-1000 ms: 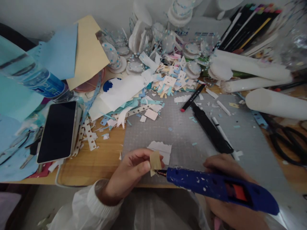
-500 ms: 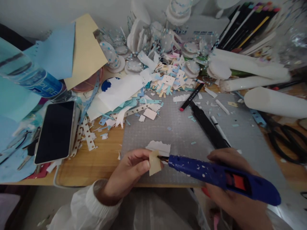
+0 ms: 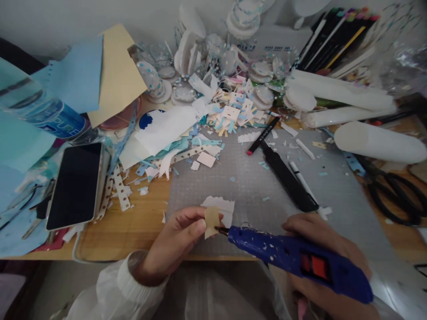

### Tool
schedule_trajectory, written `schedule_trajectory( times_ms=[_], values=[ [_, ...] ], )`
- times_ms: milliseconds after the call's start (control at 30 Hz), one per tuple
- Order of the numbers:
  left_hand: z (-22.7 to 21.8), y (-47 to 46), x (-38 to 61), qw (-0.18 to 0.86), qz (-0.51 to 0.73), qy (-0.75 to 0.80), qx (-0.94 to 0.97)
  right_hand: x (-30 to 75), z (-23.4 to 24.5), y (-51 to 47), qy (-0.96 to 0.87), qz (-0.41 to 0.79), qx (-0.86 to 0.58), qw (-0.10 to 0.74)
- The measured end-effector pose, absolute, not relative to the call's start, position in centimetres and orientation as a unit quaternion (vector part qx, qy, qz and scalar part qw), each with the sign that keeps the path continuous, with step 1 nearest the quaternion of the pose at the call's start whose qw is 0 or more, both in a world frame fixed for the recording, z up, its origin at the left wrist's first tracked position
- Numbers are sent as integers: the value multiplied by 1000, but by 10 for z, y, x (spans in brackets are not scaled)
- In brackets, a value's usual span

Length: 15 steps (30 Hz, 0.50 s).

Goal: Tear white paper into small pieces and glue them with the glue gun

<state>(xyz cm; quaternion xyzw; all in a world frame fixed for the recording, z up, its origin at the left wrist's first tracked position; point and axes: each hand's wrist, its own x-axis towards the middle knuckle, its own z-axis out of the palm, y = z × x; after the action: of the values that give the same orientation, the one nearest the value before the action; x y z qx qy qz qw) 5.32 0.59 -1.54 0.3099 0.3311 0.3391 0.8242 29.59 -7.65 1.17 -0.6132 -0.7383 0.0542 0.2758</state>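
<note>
My left hand (image 3: 183,231) pinches a small pale yellow paper piece (image 3: 211,221) between thumb and fingers, low over the grey cutting mat (image 3: 247,186). My right hand (image 3: 328,249) is wrapped round a blue glue gun (image 3: 276,252) with a red switch and white flecks on its body. The dark nozzle tip of the glue gun meets the lower right edge of the yellow piece. Behind my left fingertips lies a torn white paper scrap (image 3: 227,208) on the mat.
A black box cutter (image 3: 288,178), a black marker (image 3: 263,135) and a white pen (image 3: 302,180) lie on the mat. Black scissors (image 3: 393,191) are at the right, a phone (image 3: 75,184) and water bottle (image 3: 43,106) at the left. Paper cut-outs (image 3: 233,111) pile up behind.
The glue gun's tip has slid down along the yellow paper piece, from its upper right edge to near its lower right. My right hand has shifted slightly down and left.
</note>
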Motion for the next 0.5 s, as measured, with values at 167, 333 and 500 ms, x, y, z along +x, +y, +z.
schedule_trajectory(
  times_ms=[167, 333, 500],
  values=[
    [-17, 7, 52, 834, 330, 330, 296, 296, 17, -73, -707, 106, -628, 307],
    [-18, 6, 53, 838, 341, 320, 281, 293, 14, -68, -626, 67, -700, 337],
    [-3, 11, 49, 756, 351, 372, 409, 318, -1, -81, -538, 62, -762, 354]
  ],
)
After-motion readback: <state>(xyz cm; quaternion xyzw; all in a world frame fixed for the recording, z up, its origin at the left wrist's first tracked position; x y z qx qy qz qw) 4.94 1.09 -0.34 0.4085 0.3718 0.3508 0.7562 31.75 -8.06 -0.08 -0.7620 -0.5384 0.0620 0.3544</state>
